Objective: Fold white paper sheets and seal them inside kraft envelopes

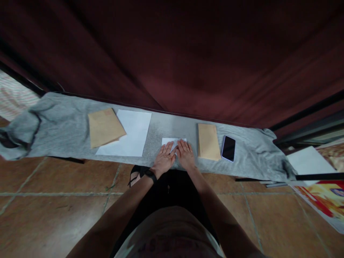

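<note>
Closest to the camera is the person's own dim pale shirt with blurry reddish lettering (166, 227), down at 6 o'clock, with black trousers (172, 182) just past it. Both forearms reach up toward the middle, and the left wrist wears a black band (151, 175).

Clock centre is basically a small white paper rectangle (174, 140), lying on a soft grey cloth (174, 123) draped over a long narrow surface. Left hand (165, 157) comes in on it from 7 o'clock, right hand (186, 154) from 5. Both are laid flat on the paper with fingers stretched out and thumbs close together, so neither one's gripping anything, just palms-down contact. They hide most of the lower part, so can't tell if it's folded.

Over at 9 o'clock there's a big flat white paper sheet (133, 136), partly covered by a slightly fanned pile of brown paper envelopes (106, 127). At 3 o'clock, just beside the right hand, sits a neater stack of brown paper envelopes (209, 141), then a black-screened phone with a pale lilac edge (228, 148) right next to it. Dark red hanging fabric (172, 64) fills 12 o'clock, and brownish-orange floor tiles (67, 186) show around 8.
</note>
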Motion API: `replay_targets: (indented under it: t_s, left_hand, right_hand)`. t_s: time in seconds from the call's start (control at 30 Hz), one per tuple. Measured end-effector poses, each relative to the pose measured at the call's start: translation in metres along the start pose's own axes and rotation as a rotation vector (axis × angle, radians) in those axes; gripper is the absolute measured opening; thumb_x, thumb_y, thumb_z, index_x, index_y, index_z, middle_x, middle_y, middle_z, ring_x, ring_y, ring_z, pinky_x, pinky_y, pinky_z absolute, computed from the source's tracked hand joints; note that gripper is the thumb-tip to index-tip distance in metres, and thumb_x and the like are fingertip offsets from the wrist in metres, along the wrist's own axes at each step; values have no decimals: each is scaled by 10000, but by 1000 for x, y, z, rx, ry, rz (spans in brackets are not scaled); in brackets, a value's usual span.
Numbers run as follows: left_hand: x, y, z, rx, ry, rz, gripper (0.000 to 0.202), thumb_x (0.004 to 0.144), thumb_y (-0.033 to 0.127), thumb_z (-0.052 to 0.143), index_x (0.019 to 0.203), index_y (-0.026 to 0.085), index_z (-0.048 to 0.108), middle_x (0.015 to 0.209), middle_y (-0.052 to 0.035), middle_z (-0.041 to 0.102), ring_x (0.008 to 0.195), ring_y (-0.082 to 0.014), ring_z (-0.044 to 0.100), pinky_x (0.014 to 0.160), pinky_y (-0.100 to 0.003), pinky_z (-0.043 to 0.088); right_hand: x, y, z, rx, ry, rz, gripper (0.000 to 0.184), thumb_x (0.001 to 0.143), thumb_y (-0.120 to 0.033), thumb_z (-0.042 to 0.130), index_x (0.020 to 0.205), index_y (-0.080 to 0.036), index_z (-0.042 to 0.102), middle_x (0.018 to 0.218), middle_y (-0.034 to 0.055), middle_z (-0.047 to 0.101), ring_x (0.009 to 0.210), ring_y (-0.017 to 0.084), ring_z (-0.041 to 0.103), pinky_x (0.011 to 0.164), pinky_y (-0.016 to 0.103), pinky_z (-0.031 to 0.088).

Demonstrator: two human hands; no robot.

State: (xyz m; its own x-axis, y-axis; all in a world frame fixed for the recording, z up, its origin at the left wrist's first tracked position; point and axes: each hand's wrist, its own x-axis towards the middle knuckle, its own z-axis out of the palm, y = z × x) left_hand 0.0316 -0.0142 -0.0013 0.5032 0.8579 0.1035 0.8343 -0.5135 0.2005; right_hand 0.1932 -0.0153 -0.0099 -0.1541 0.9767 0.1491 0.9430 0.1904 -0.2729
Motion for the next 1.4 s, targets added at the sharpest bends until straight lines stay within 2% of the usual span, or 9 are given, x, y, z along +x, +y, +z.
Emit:
replay_targets:
  t_s: [0.07, 0.2, 0.47, 0.6, 0.77, 0.97, 1.13, 1.4]
  left_hand:
    - [0, 0, -1, 0, -11, 19, 540, 1015, 283, 378, 1545, 186, 417, 1658, -112, 294, 1550, -253, 218, 1273, -456, 178]
    - [0, 0, -4, 10, -23, 18, 549, 1023, 303, 380, 1565, 212, 380, 1666, -101, 281, 1551, -256, 214, 1269, -460, 194]
    - [-1, -4, 1, 60, -12, 27, 572, 1036, 372, 370, 1585, 215, 334, 1670, -91, 269, 1552, -246, 215, 1270, -456, 190]
    - [-3, -8, 3, 56, 5, 34, 596, 1038, 426, 376, 1586, 195, 332, 1669, -116, 262, 1552, -256, 215, 1269, -464, 186]
    - [-5, -10, 0, 46, 2, 57, 601, 1032, 467, 401, 1582, 232, 345, 1676, -112, 248, 1553, -274, 211, 1264, -484, 191]
    - [-6, -12, 0, 50, 16, 90, 553, 1030, 459, 419, 1539, 243, 430, 1675, -117, 253, 1554, -281, 207, 1265, -487, 192]
    - [-6, -14, -1, 42, 19, 96, 540, 1023, 469, 438, 1523, 265, 455, 1674, -110, 256, 1548, -288, 227, 1255, -502, 212]
    - [-8, -17, -9, 32, 2, 143, 535, 1025, 493, 425, 1537, 336, 427, 1675, -79, 268, 1546, -300, 232, 1244, -519, 223]
  right_hand:
    - [-2, -3, 1, 16, -37, -42, 539, 1076, -330, 274, 1576, -144, 349, 1638, 86, 334, 1525, 225, 296, 1255, 449, 207]
    - [-6, -1, 2, -15, -46, 2, 561, 1074, -361, 287, 1581, -126, 330, 1643, 101, 313, 1528, 234, 291, 1249, 447, 219]
    - [-14, 11, 2, -63, 44, 35, 570, 1062, -347, 328, 1570, -90, 348, 1626, 128, 344, 1503, 261, 339, 1240, 453, 236]
    - [-14, 11, 4, -47, 77, 43, 569, 1056, -340, 346, 1563, -83, 360, 1612, 139, 370, 1491, 273, 360, 1235, 468, 246]
    - [-9, 10, -1, -16, 92, 29, 533, 1058, -307, 342, 1539, -88, 409, 1594, 142, 405, 1485, 269, 372, 1239, 486, 242]
    - [0, 4, -2, 13, -4, -80, 501, 1081, -332, 307, 1520, -139, 451, 1597, 100, 412, 1489, 228, 375, 1240, 445, 257]
    - [4, 3, 2, -2, -29, -44, 508, 1080, -334, 313, 1542, -152, 417, 1615, 99, 374, 1509, 231, 338, 1242, 458, 251]
    - [12, 13, 1, 13, 36, -1, 505, 1080, -335, 300, 1533, -160, 438, 1601, 92, 406, 1493, 247, 367, 1235, 463, 271]
